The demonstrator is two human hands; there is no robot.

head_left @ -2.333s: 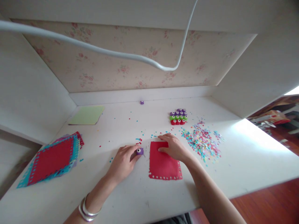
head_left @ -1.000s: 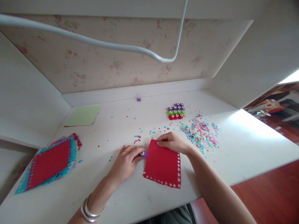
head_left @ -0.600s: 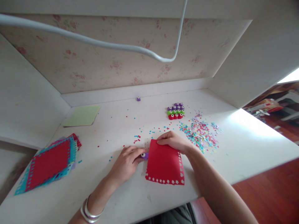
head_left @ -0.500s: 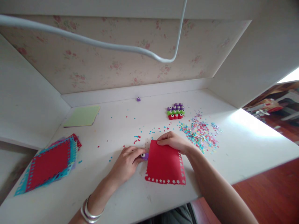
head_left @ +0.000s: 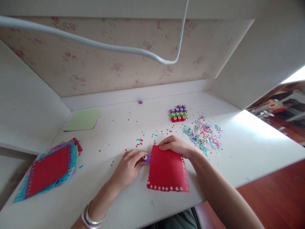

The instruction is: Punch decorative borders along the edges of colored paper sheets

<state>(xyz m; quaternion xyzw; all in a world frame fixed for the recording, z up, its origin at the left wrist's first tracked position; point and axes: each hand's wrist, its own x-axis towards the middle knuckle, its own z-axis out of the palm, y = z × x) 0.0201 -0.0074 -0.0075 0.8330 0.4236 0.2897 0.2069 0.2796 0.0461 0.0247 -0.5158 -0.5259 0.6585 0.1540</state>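
1. Since the earliest frame, the red sheet (head_left: 168, 168) has shifted to meet the purple punch (head_left: 147, 158), and the right hand (head_left: 175, 146) has changed from resting spread on it to gripping its far edge.
2. Left hand (head_left: 128, 165): thumb and fingers close narrowly around the purple punch, partly covering it. Whether the sheet's edge sits inside the slot is hard to make out.
3. Right hand: it pinches the red sheet, thumb on top; the fingertips behind are hidden. Between the hands and nearer the wearer, the sheet shows cut-out shapes along its near and right borders; the hand covers part of its top.
4. Just beyond the hands, loose paper bits (head_left: 139, 142) dot the table (head_left: 114, 197); right of the right hand lies a confetti heap (head_left: 205, 136).
5. Farther beyond the right hand, punches (head_left: 178, 114) stand packed together, the rear ones partly hidden.
6. Well left of the left hand, a stack of bordered sheets (head_left: 51, 170) overlaps, mostly covering its lower layers.
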